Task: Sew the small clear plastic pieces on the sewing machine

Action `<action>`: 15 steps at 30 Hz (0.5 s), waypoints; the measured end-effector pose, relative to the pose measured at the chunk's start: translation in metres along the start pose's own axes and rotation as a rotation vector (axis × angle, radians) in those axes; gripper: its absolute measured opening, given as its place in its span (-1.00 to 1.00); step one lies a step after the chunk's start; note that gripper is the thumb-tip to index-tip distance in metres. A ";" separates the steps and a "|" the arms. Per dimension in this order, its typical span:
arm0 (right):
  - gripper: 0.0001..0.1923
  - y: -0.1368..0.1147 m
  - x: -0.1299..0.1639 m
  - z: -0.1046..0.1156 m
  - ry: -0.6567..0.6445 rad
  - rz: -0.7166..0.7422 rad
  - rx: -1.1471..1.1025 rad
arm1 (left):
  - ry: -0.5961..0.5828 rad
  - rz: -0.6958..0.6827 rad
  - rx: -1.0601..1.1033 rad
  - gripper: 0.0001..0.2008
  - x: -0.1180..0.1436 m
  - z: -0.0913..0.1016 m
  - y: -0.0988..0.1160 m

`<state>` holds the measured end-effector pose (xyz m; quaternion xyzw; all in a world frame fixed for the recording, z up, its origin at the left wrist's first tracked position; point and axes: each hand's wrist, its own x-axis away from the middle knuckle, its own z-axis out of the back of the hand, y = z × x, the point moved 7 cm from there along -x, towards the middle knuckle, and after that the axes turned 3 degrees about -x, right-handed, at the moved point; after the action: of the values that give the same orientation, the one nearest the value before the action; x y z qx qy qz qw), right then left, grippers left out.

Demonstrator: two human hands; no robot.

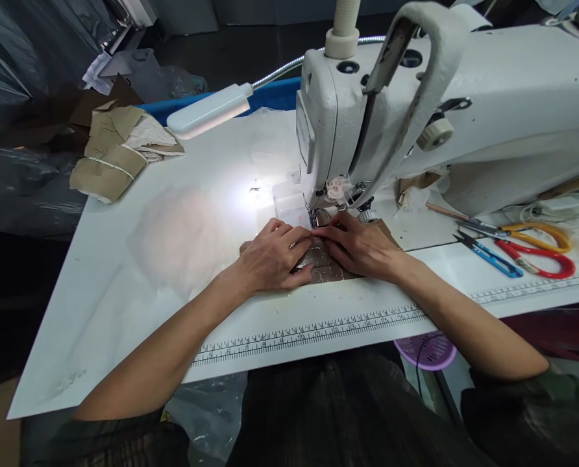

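Observation:
Under the needle end of a white sewing machine (326, 136) lies a piece of brown fabric (326, 267) with a shiny line pattern. My left hand (280, 254) grips the fabric from the left, fingers bent and thumb lower down on it. From the right, my right hand (362, 245) has its fingertips pinched on the cloth close to the presser foot (320, 218). The fingertips of both hands nearly meet in front of the foot. Part of the fabric is hidden beneath my hands.
A lamp (211, 110) lights the white table (124, 311). To the right lie blue thread snips (489, 254), red-handled scissors (537, 259) and yellow-handled scissors (545, 235). A tied brown bundle (111, 155) sits back left. A printed ruler (309, 337) runs along the front edge.

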<state>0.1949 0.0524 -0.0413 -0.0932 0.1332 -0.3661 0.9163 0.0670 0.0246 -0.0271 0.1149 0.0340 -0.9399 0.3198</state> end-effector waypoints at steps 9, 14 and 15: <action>-0.62 -0.007 0.003 0.002 0.043 0.074 -0.001 | -0.037 0.037 -0.059 -0.57 -0.003 -0.003 -0.003; -0.59 -0.009 0.000 0.001 0.030 0.055 0.049 | -0.043 0.067 -0.048 -0.54 -0.004 -0.004 -0.008; -0.59 -0.009 0.000 0.001 0.029 0.048 0.047 | -0.047 0.072 -0.043 -0.53 -0.004 -0.005 -0.009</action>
<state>0.1894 0.0460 -0.0377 -0.0633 0.1399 -0.3481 0.9248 0.0655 0.0343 -0.0308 0.0871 0.0424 -0.9293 0.3565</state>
